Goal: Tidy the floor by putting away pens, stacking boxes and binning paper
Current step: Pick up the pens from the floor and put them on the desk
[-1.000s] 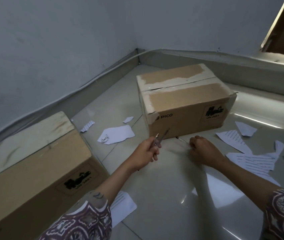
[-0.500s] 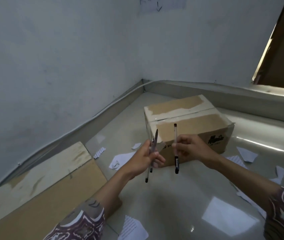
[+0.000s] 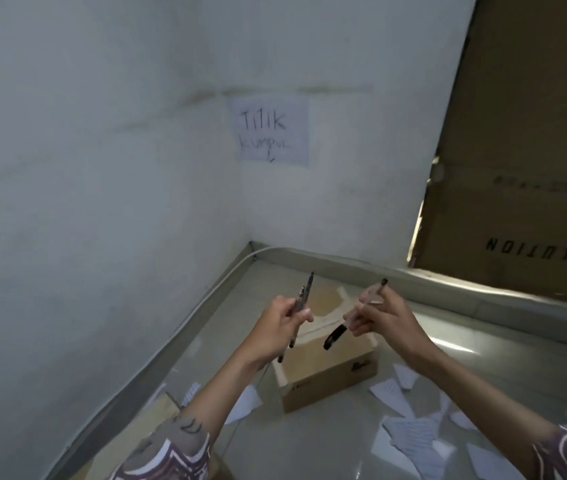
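1. Left hand (image 3: 280,325) raised at centre frame, fingers curled round two dark pens (image 3: 304,296); upper ends poking up and slightly right above the thumb and forefinger, lower ends sticking out below the palm toward the lower left.
2. Right hand (image 3: 384,318) raised just right of centre, level with the left, well apart from it; thumb and fingers pinching a clear pen (image 3: 372,299) near the middle of its barrel.
3. Clear pen tilted; dark tip pointing to the upper right above the fingers, black cap (image 3: 334,338) hanging to the lower left below the fingertips, out in the gap between the two hands.
4. Closed cardboard box (image 3: 330,372) on the floor directly beneath both hands, centre frame, top flaps partly hidden by them; small dark print on its right-hand side face.
5. Corner of a second cardboard box (image 3: 157,415) at lower left, beside the left forearm, mostly cut off by the patterned sleeve.
6. Torn paper scraps (image 3: 406,431) scattered on the shiny tiled floor (image 3: 309,445) at lower right; one more white piece (image 3: 245,405) between the left forearm and the central box.
7. Handwritten paper sign (image 3: 270,131) stuck on the white wall at upper centre; large brown carton (image 3: 524,168) with upside-down print leaning at upper right.
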Demonstrator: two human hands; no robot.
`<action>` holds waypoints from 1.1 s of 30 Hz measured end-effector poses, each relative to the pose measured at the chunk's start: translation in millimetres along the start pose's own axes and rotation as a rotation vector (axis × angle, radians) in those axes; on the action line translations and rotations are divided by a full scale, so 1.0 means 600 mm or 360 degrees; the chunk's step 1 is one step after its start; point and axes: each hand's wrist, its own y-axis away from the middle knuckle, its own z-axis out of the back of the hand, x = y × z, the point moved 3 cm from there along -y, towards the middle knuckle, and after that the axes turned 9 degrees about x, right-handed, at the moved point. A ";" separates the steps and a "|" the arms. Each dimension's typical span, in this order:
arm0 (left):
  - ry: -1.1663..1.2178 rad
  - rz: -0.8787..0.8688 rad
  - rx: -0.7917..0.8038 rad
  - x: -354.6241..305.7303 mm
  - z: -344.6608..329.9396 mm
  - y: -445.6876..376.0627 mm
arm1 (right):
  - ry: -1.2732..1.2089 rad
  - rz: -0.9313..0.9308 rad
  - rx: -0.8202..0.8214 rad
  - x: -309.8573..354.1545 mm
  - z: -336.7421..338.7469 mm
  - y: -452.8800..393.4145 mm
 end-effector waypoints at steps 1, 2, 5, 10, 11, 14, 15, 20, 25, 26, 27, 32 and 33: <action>-0.0030 -0.0031 -0.0005 -0.043 0.008 0.005 | -0.0035 0.0010 -0.0030 0.039 0.008 0.012; -0.0052 -0.0058 -0.0013 -0.086 0.017 0.010 | -0.0073 0.0018 -0.0059 0.077 0.016 0.024; -0.0084 -0.0156 0.0001 -0.224 0.047 0.021 | -0.0122 0.0048 -0.0177 0.203 0.047 0.060; -0.0175 -0.0295 0.0077 -0.437 0.084 0.064 | 0.0083 0.0149 -0.0373 0.401 0.097 0.140; -0.0178 -0.0321 0.0097 -0.471 0.090 0.073 | 0.0116 0.0179 -0.0391 0.436 0.104 0.157; -0.0202 -0.0388 0.0136 -0.574 0.107 0.102 | 0.0206 0.0263 -0.0467 0.542 0.125 0.215; -0.0213 -0.0409 0.0133 -0.604 0.109 0.112 | 0.0211 0.0286 -0.0514 0.572 0.132 0.236; -0.0246 -0.0479 0.0172 -0.727 0.107 0.162 | 0.0149 0.0377 -0.0774 0.687 0.169 0.333; -0.0131 -0.0580 0.0178 -0.818 0.072 0.195 | 0.0089 0.0439 -0.0947 0.760 0.209 0.428; -0.0100 -0.0605 0.0154 -0.832 0.061 0.198 | 0.0089 0.0450 -0.0968 0.770 0.218 0.447; -0.0054 -0.0616 0.0133 -0.845 0.048 0.200 | 0.0077 0.0474 -0.1000 0.777 0.228 0.465; 0.0097 -0.0669 0.0165 -0.895 -0.016 0.212 | 0.0118 0.0566 -0.1188 0.791 0.272 0.549; 0.0113 -0.0676 0.0153 -0.904 -0.027 0.212 | 0.0148 0.0583 -0.1224 0.792 0.279 0.563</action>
